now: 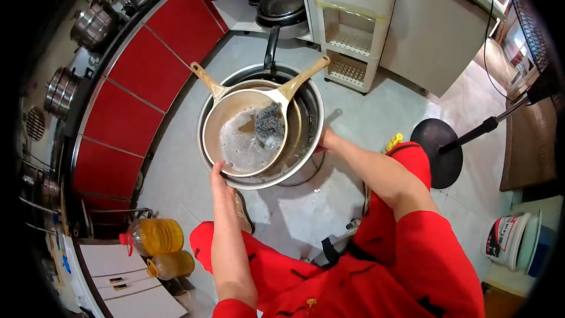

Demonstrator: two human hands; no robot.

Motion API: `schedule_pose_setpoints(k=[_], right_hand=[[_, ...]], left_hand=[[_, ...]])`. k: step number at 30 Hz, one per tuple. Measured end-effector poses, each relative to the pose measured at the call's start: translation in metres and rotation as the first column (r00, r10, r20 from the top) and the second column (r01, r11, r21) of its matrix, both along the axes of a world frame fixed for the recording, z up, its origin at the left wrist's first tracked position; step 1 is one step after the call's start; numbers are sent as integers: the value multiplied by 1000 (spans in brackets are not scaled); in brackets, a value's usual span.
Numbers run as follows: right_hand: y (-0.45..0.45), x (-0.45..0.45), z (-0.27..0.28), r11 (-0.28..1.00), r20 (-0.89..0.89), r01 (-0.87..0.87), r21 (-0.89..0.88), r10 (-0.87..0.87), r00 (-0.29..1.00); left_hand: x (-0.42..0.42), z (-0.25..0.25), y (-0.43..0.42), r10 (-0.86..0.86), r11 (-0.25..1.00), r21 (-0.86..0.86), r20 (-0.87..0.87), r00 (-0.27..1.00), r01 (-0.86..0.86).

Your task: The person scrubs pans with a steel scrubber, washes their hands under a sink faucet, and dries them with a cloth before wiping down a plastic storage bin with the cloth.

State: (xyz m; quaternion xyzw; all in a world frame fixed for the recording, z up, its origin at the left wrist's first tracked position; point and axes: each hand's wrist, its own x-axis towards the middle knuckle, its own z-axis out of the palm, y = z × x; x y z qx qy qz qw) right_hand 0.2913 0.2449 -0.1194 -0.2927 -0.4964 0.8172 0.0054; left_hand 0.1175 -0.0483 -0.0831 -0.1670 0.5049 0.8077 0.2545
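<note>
A wide metal basin is in front of me, with pans stacked inside it. On top lies a cream pan with a wood-look handle, holding foamy water and a grey steel wool scrubber. Beneath it, another wood-handled pan and a black-handled pan partly show. My left hand grips the basin's near left rim, thumb uppermost. At the right side, my right hand holds the rim, its fingers mostly hidden under the basin.
A wire ring stand shows below the basin. Red cabinets curve along the left, near oil jugs. Pans fill an open cupboard ahead, beside a plastic shelf rack. A round black base stands right, with buckets beyond.
</note>
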Motion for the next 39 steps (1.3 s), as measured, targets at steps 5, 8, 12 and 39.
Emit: schedule_pose_setpoints(k=[5,8,12,39], right_hand=[[-3,-9,3,1000,-14,-7,28,8,1000],[-1,-11,3,999,-11,-16,46,17,1000],[6,-20,-19,998,-19,-31,61,32,999],[41,-80,-65,971,-39,-84,222,94,995]], left_hand=[[-7,9,8,-29,1000,-8,4,1000,29],[-17,-4,4,-41,999,-4,-32,999,41],[-29,-21,-2,-8,1000,-16,-61,998,7],[-57,-61,21,165,979,-95,-150,975,-181]])
